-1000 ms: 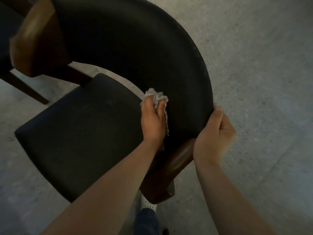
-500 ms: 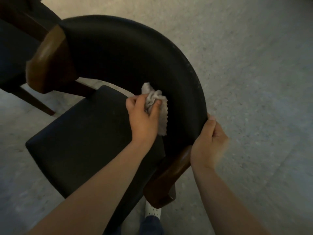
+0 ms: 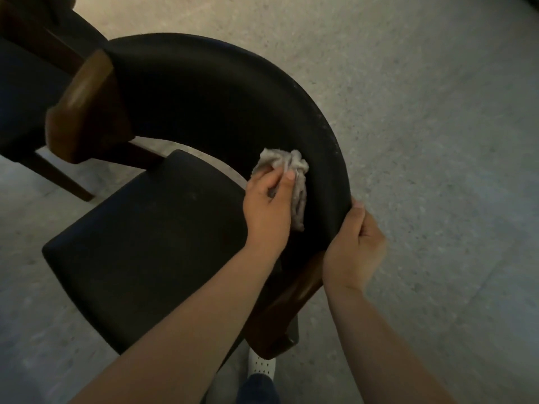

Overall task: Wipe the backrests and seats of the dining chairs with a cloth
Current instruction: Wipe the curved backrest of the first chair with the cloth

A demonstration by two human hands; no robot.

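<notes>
A dining chair fills the middle of the view, with a curved black backrest (image 3: 210, 91), a black seat (image 3: 140, 246) and brown wooden arm ends (image 3: 84, 106). My left hand (image 3: 268, 208) grips a crumpled grey cloth (image 3: 291, 176) and presses it against the inner face of the backrest, at its right end above the seat. My right hand (image 3: 353, 246) holds the backrest's outer right edge, thumb on the rim and fingers curled behind it.
A second dark chair (image 3: 26, 91) with wooden legs stands at the upper left, close to the first. Speckled grey floor (image 3: 423, 141) spreads to the right and above. My white shoe (image 3: 261, 367) shows below the near wooden arm end.
The view has shifted, so the chair sits lower and further right in frame. My left hand with the cloth has turned against the backrest. My right hand keeps its hold.
</notes>
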